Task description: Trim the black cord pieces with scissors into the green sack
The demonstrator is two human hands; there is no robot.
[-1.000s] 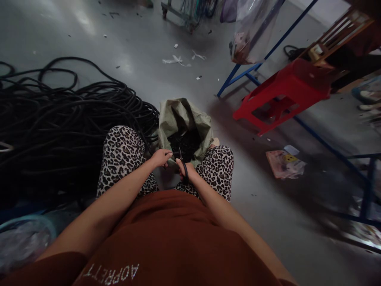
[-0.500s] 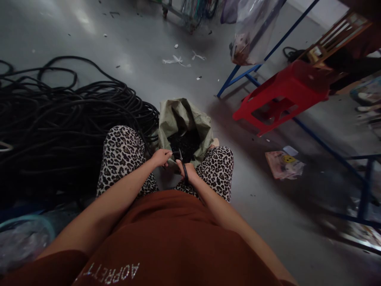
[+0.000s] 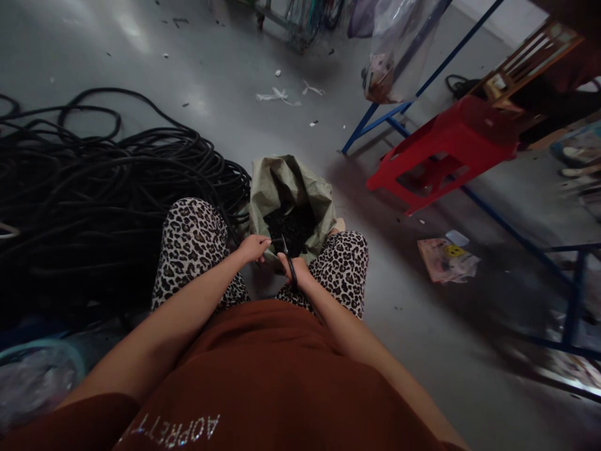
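Scissors (image 3: pixel 287 255) sit in my right hand (image 3: pixel 295 269), fingers curled through the black handles, blades pointing up and away from me toward the mouth of the green sack (image 3: pixel 286 188); their long axis runs near lengthwise between my knees. My left hand (image 3: pixel 253 248) is closed in a pinch on a thin black cord (image 3: pixel 273 240) that crosses to the blades. I cannot tell whether the blades are parted. The sack stands on the floor (image 3: pixel 235 75) just beyond both hands, dark scraps inside. A big pile of black cable (image 3: pixel 94 188) lies toward the floor's left edge, touching the sack; a red stool (image 3: pixel 446 150) stands well apart on the right.
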